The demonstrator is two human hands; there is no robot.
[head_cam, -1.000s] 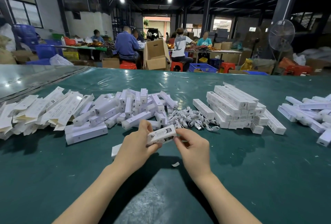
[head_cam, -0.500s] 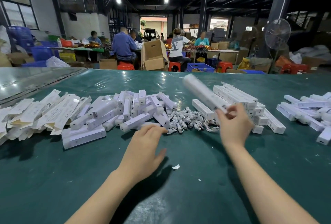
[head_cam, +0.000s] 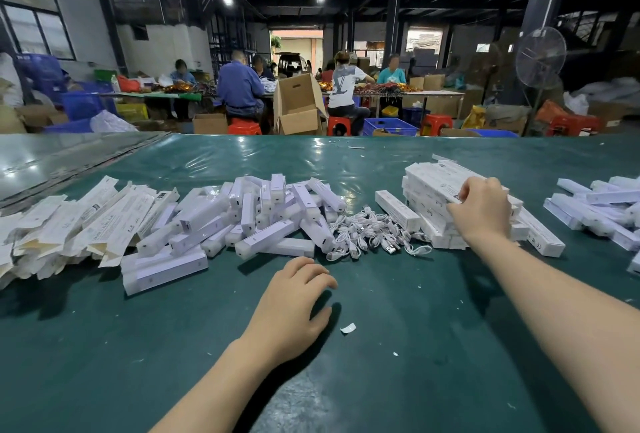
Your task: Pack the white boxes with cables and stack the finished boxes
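Note:
On the green table (head_cam: 398,346), my right hand (head_cam: 481,210) grips the near end of a long white box (head_cam: 433,176) lying on top of the stack of finished boxes (head_cam: 426,221). A heap of white cables (head_cam: 374,235) lies just left of that stack. My left hand (head_cam: 291,308) rests on the table with loosely curled fingers and holds nothing, just in front of a loose pile of white boxes (head_cam: 266,214).
Flat unfolded box sleeves (head_cam: 69,228) are piled at the far left. More white boxes (head_cam: 595,210) lie at the right edge. A paper scrap (head_cam: 348,328) lies near my left hand. People work at tables behind, beside a cardboard carton (head_cam: 298,106).
My right hand carried the packed box from in front of me to the top of the right stack. My left hand let go of it and dropped to the table.

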